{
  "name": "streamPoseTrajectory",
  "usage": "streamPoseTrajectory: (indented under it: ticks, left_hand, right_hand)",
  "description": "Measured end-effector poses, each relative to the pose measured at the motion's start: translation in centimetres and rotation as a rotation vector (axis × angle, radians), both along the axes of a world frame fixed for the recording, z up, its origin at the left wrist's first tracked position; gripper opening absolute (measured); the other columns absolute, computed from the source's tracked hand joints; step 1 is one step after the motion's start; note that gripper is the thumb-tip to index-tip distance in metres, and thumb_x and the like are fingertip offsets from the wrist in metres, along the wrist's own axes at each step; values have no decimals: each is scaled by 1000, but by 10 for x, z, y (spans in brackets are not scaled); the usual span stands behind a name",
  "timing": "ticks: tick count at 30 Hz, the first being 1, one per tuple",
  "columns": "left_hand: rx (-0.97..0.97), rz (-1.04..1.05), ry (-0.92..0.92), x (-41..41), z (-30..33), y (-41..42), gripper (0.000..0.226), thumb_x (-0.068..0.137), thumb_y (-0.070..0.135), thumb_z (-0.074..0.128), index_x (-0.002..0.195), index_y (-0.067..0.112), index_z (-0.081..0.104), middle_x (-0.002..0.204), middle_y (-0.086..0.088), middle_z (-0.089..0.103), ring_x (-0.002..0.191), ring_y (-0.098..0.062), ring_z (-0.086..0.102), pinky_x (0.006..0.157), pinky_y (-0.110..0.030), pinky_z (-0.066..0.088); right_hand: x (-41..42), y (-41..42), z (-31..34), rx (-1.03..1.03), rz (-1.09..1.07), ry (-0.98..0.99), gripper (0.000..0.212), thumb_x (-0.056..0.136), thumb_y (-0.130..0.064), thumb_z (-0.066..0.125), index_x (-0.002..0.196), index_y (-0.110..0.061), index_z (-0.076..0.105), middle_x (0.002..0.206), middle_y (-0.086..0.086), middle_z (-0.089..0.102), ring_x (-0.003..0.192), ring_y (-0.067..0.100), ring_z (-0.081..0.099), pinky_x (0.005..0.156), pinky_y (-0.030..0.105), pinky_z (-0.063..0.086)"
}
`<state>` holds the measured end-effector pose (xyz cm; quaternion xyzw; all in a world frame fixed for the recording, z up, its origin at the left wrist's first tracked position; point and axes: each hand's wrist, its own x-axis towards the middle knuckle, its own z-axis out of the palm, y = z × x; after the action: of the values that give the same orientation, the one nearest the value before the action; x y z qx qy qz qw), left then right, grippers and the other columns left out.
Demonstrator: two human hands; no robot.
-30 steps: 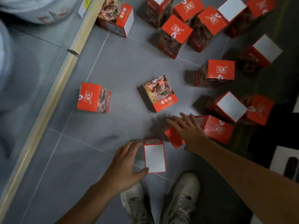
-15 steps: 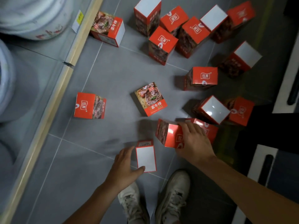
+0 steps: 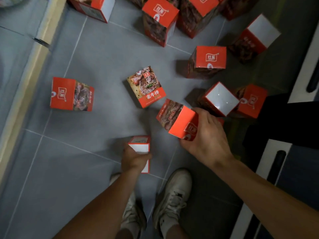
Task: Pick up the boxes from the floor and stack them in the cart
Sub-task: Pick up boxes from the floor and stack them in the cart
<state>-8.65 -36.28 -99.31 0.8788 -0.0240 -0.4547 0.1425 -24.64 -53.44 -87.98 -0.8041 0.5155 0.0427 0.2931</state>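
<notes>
Head view: left hand (image 3: pixel 133 158) fingers clamp white-topped box (image 3: pixel 140 147); right hand (image 3: pixel 208 135) fingers clamp red box (image 3: pixel 179 120); two held.

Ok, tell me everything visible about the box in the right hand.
The red box looks like glossy printed cardboard: a plain red face turned up, a meat photo on its left side, a white logo partly covered. It is tilted. The right hand grips its right end, fingers curled over the far edge, thumb below. Whether it rests on the floor is unclear.
</notes>
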Motion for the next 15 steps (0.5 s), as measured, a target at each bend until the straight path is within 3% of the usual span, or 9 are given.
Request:
streamPoseTrajectory:
  ticks: [2, 7, 12, 15]
  left_hand:
    - [-51, -30, -30, 6, 21, -2, 74, 50, 26, 90, 113, 23, 51, 105, -5, 69, 94, -28, 68, 82, -40, 56]
    - [-252, -63, -43, 47, 124, -13, 79, 46, 28, 82, 114, 42, 44, 101, 9, 69, 90, -19, 69, 81, -40, 58]
    - [-467, -142, -61, 99, 300, -37, 85, 47, 27, 76, 126, 39, 46, 108, 11, 69, 96, -14, 68, 84, -40, 57]
    - [-563, -157, -91, 122, 421, -50, 88, 47, 28, 77, 128, 38, 46, 113, 8, 67, 100, -13, 66, 84, -32, 55]
  right_hand:
    - [0, 1, 17, 27, -25, -12, 93, 63, -38, 92, 139, -17, 43, 134, 6, 58, 128, 24, 55, 109, 50, 45]
    - [13, -10, 99, 30, -15, 26, 88, 64, -40, 89, 137, -17, 46, 130, 6, 61, 123, 25, 58, 106, 47, 47]
    - [35, -26, 245, -26, 12, -1, 94, 63, -50, 91, 138, -18, 45, 132, 4, 61, 126, 24, 56, 108, 41, 42]
    - [50, -34, 357, -93, 6, -36, 99, 59, -47, 93, 140, -16, 45, 133, 4, 61, 125, 26, 57, 107, 42, 42]
